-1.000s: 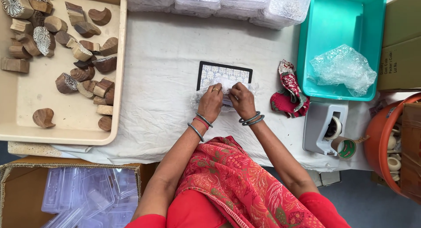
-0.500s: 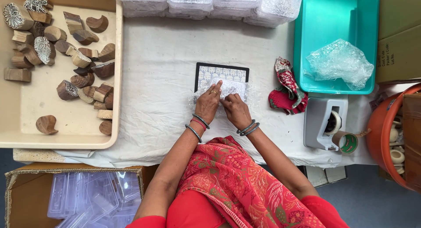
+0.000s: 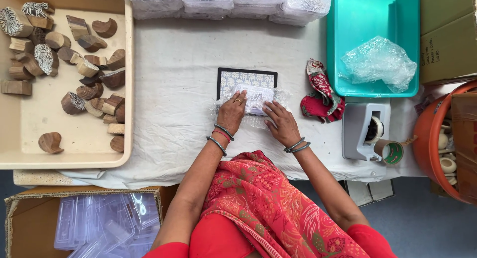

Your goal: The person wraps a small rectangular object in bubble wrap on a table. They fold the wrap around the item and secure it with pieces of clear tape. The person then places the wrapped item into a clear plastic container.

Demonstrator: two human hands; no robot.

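Our left hand (image 3: 232, 111) and right hand (image 3: 280, 121) press flat, holding bubble wrap (image 3: 251, 101) around what seems a block; folding needs tape next.

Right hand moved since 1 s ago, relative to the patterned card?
Yes. The right hand has slid down off the black-bordered patterned card, toward the person, onto the bubble wrap at its lower edge.
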